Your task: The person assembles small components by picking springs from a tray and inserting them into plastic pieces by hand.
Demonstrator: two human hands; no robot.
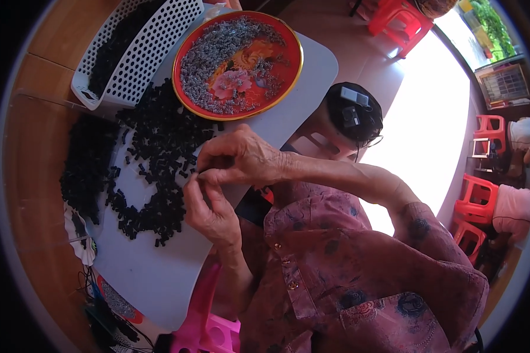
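Note:
My right hand (238, 157) and my left hand (212, 215) meet at the fingertips over the table's near edge. Thumbs and fingers of both are closed in a pinch. Whatever they hold is too small and too covered to name. Just beyond them, small black plastic pieces (153, 209) lie spread in a loose heap on the white table (153, 270). A round red tray (178, 88) with a gold rim and flower print stands above my right hand. Many small silvery metal coils (203, 62), like springs, lie in it.
A white perforated basket (153, 56) holding black pieces stands at the far side, with a dense black pile (88, 167) beside it. A pink plastic stool (206, 326) is below the table. A round black stool top (353, 115) bears small devices. Red stools (477, 197) and seated people are at right.

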